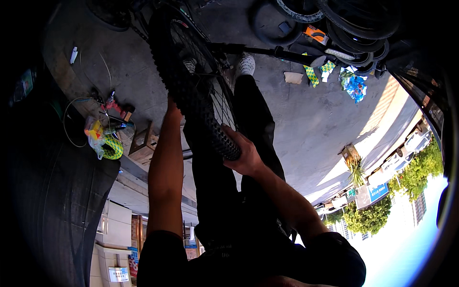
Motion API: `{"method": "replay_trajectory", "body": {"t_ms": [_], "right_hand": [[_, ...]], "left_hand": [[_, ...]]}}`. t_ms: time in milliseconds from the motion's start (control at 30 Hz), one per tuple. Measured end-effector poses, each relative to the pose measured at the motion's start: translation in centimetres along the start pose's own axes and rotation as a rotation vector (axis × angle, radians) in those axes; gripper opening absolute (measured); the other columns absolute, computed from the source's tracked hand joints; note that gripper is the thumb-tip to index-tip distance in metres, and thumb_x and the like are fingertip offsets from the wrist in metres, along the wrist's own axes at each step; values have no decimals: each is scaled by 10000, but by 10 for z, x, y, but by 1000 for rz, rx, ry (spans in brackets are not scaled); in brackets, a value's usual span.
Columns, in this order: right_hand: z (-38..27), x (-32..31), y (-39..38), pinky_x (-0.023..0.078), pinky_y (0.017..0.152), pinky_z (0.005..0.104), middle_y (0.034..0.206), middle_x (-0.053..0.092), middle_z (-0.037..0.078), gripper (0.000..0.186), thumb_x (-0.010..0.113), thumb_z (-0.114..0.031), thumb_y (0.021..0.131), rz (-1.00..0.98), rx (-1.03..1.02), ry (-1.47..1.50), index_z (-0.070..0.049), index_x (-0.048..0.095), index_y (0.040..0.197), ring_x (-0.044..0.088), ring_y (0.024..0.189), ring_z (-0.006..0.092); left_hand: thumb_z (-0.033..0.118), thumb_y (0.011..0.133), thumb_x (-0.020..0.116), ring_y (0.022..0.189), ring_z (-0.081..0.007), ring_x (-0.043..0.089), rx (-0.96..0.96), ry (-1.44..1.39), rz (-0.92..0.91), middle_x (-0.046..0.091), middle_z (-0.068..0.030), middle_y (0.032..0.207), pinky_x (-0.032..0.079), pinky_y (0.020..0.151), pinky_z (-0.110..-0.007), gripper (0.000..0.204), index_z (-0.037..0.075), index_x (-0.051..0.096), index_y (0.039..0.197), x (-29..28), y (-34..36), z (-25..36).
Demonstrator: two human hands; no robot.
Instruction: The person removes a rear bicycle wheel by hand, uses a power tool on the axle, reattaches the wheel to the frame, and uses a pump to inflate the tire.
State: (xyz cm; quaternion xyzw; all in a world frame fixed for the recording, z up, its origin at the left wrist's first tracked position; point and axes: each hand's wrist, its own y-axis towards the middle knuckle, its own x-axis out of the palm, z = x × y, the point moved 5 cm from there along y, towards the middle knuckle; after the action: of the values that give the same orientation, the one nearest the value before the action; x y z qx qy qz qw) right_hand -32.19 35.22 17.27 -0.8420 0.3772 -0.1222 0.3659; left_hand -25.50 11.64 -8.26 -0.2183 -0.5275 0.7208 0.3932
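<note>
A bicycle wheel with a black knobbly tyre [191, 98] stands tilted in front of my legs, its near end close to my thighs. My right hand [245, 154] is closed round the near end of the tyre, with fingers on the spoke side and the thumb by the tread. On the other side, my left hand [174, 111] reaches up to the tyre; its fingers are hidden behind the tread. Spokes [219, 99] show between the rim and my right leg. A long black bar [260, 49] runs off to the right beyond the wheel.
Several loose tyres [366, 29] lie at the far right, near an orange box [316, 34], a cardboard scrap [293, 77] and blue crumpled wrapping [354, 87]. To the left are a red tool [113, 104], cables and a plastic bag [94, 137]. A potted plant [354, 165] stands right.
</note>
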Motion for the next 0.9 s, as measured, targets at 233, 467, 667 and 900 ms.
{"method": "replay_trajectory", "body": {"t_ms": [233,467,667,900], "right_hand": [[9,-7,-5,513,983,442,1141,660,175,952,797,-113,653,-39,-28,55,-114,419,1527,638,1081,383],[43,-11,-7,519,969,448,1124,665,166,945,822,-138,666,-43,-79,121,-116,426,1524,647,1058,374],[44,-6,-7,515,968,447,1113,667,158,911,817,-162,695,-79,-127,85,-107,429,1519,651,1043,364],[1,5,-9,510,921,441,974,644,119,898,806,-144,682,9,-81,37,-114,455,1508,659,950,326]], "left_hand": [[219,985,644,1121,-229,599,149,105,-213,644,-105,1241,450,972,-404,396,-6,600,1308,-59,37,-32],[230,994,635,1289,-279,533,86,200,-360,586,-131,1381,403,1100,-466,435,-9,591,1355,-55,39,-20],[211,994,607,1219,-289,572,374,662,-178,621,-144,1317,444,1028,-438,381,15,613,1320,-89,20,-10],[178,1004,606,1020,-201,638,342,486,-161,688,-108,1157,472,902,-349,278,8,677,1211,-33,3,8]]}}
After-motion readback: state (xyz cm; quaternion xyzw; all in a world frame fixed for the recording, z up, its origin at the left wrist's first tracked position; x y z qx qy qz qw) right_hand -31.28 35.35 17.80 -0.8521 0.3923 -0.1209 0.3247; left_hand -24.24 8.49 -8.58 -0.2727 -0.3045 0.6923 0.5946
